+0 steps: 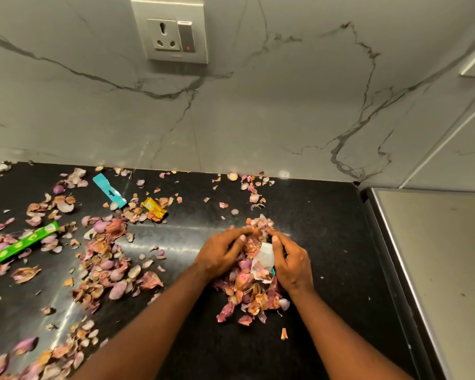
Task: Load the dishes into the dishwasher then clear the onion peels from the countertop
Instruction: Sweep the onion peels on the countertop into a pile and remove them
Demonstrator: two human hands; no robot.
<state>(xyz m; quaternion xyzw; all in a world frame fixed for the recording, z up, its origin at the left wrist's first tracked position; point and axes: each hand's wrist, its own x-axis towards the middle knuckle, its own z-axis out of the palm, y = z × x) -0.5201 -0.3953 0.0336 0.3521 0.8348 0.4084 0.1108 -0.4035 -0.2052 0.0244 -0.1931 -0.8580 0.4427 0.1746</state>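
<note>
A: Cupping the peel pile [248, 283] between them, the left hand [220, 253] and right hand [292, 266] were curled round it on the countertop [327, 229]

B: Better to press inward before lifting; loose peels [102, 259] lay well left of the left hand

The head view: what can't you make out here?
- Peels under both hands: the left hand and right hand cover that part of the pile.
- Print on the blue wrapper and green wrapper: too small.
- Dishwasher: out of frame.
- Left peels: cut by the frame's edge.
</note>
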